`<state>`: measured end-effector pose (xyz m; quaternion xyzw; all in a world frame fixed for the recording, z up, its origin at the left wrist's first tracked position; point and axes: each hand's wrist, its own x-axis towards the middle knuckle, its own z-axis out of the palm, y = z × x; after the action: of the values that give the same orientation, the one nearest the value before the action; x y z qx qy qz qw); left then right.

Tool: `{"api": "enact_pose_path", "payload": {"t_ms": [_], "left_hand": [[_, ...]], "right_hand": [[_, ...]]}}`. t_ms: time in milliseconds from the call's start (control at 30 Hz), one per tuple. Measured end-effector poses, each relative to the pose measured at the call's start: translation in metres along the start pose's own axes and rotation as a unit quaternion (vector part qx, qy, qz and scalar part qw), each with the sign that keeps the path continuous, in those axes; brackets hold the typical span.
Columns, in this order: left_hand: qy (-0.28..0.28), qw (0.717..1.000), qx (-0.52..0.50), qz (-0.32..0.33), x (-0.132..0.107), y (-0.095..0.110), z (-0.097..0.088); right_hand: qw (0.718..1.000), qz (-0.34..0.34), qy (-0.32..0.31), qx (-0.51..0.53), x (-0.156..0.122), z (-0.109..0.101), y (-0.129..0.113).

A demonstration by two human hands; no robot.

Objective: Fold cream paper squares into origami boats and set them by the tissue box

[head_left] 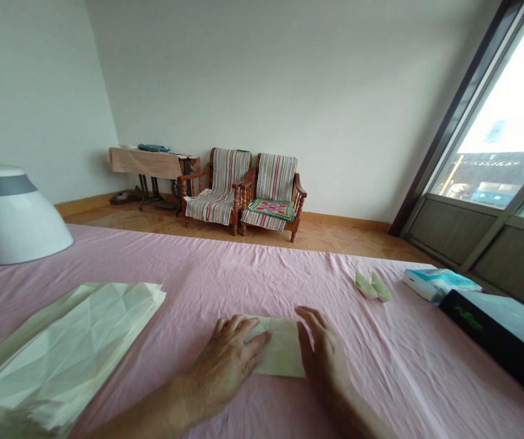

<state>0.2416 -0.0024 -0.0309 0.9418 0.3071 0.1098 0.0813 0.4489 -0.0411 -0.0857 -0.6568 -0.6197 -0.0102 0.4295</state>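
Note:
A pale yellow-green sheet of paper (283, 350), folded into a small rectangle with crease lines, lies flat on the pink cloth in front of me. Over its left side rests my left hand (232, 353), fingers stretched out and slightly bent on the paper. My right hand (323, 347) is at the paper's right edge, its fingers extended and apart, touching along that edge. Neither hand is closed around anything. Further right stands a folded paper shape (372, 286) with two upright points, in the same pale colour.
At left lies a stack of creased paper sheets (70, 341), with a white and grey jug (24, 213) behind it. A tissue pack (440, 283) and a black box (495, 341) sit at right. Beyond the pink-covered table (207, 268) are two wooden armchairs (269, 183).

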Motion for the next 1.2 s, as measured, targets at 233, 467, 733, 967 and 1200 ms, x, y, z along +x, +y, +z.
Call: {"api": "enact_pose_path", "payload": {"t_ms": [233,467,733,967,1200], "left_hand": [[0.005,1.000,-0.005,0.014,-0.004,-0.001,-0.001],[-0.031,0.999,0.021,-0.038,-0.015,-0.009,0.005],[-0.045,0.996,0.026,-0.070,-0.019,-0.010,0.000],[-0.028,0.996,0.051,-0.063,-0.022,-0.013,0.005],[0.005,0.996,0.078,0.046,-0.021,0.001,0.006]], "right_hand": [[0.958,-0.216,-0.154,-0.109,-0.032,0.009,-0.025],[0.960,-0.181,-0.146,-0.155,-0.040,0.013,-0.017],[0.964,-0.137,-0.110,-0.198,-0.044,0.009,0.006],[0.969,-0.119,-0.023,-0.215,-0.050,-0.001,0.008],[0.939,-0.281,-0.138,-0.141,-0.049,-0.001,-0.015]]}}
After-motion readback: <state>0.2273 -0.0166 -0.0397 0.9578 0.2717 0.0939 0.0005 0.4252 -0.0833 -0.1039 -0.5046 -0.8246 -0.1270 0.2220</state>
